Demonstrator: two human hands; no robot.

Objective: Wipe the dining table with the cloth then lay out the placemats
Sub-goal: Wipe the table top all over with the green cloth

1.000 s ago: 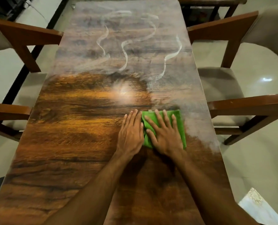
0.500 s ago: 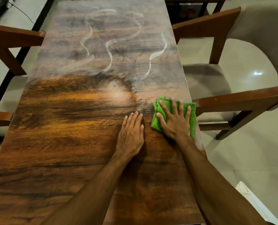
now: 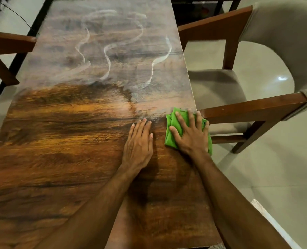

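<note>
Head view: the dining table (image 3: 59, 159) fills the frame from bottom to top. Its lower half shows dark, warm wood grain and looks wiped. The upper half is filmed over with a grey haze and carries several white squiggly streaks (image 3: 108, 60), so by my reading the wiping is about half done. A ragged edge between haze and clean wood runs across the middle of the frame.

No placemats are in view, so laying them out is not begun. A pale patterned edge (image 3: 256, 203) at the lower right may be something else; I cannot tell.

The green cloth (image 3: 170, 139) lies bunched at the table's right edge, right of centre, a little of it hanging over the side. The right hand (image 3: 190, 137) lies flat on top of it, fingers spread and straight, pressing it down rather than clutching it. Cloth shows beyond the thumb on the left and past the little finger on the right.

The left hand (image 3: 138, 146) rests flat on bare wood just left of the cloth, fingers straight and together, holding nothing. A wooden chair (image 3: 256, 108) stands just beside the cloth at the right
</note>
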